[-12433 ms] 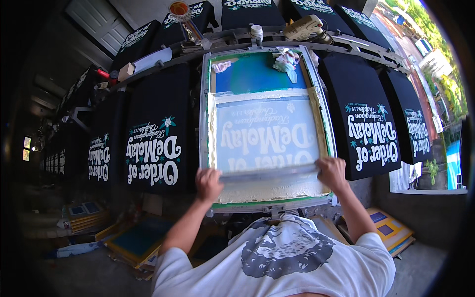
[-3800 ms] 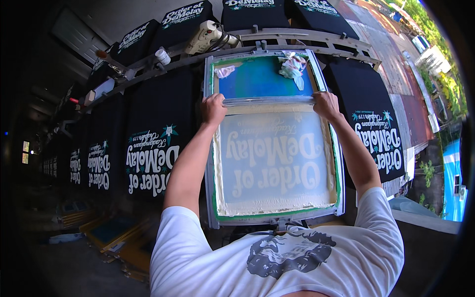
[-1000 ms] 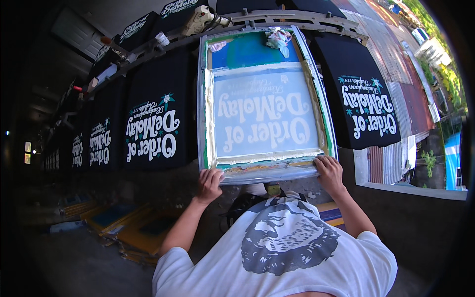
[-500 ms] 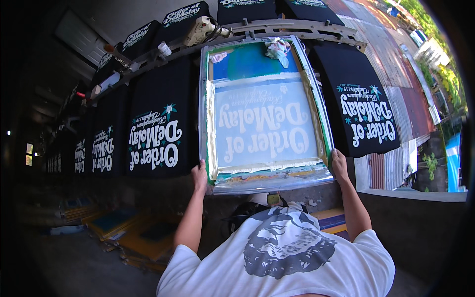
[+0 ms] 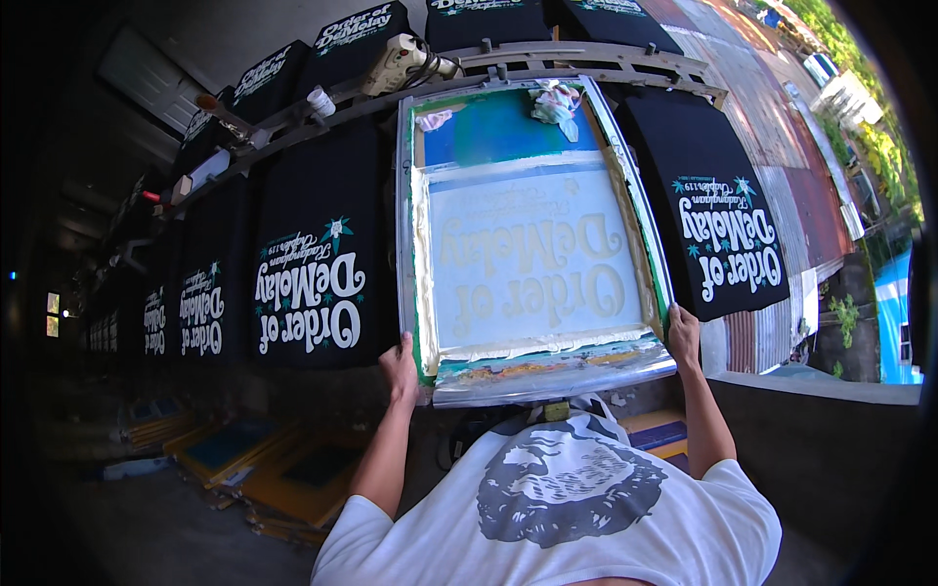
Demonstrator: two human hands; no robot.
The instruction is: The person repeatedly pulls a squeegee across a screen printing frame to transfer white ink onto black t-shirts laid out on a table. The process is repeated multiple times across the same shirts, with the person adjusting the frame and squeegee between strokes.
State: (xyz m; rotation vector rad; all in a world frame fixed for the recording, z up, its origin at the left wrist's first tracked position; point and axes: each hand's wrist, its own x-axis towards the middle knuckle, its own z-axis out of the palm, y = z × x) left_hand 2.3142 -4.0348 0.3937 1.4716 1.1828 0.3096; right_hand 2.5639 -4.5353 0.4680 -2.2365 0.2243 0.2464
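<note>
I had the screen-printing frame (image 5: 405,195) at the middle of my view, between a printed black shirt (image 5: 318,195) on its left and a second black shirt (image 5: 684,137) on its right. The squeegee (image 5: 557,388) lay across its near end, with neither hand on it. The left hand (image 5: 398,368) gripped the left rail and the right hand (image 5: 683,337) the right rail, both towards the near end; their undersides were hidden. I judged that a good hold needed matched support from both sides, level and unhurried, so that neither the squeegee nor the white ink ridge (image 5: 547,347) slid.
</note>
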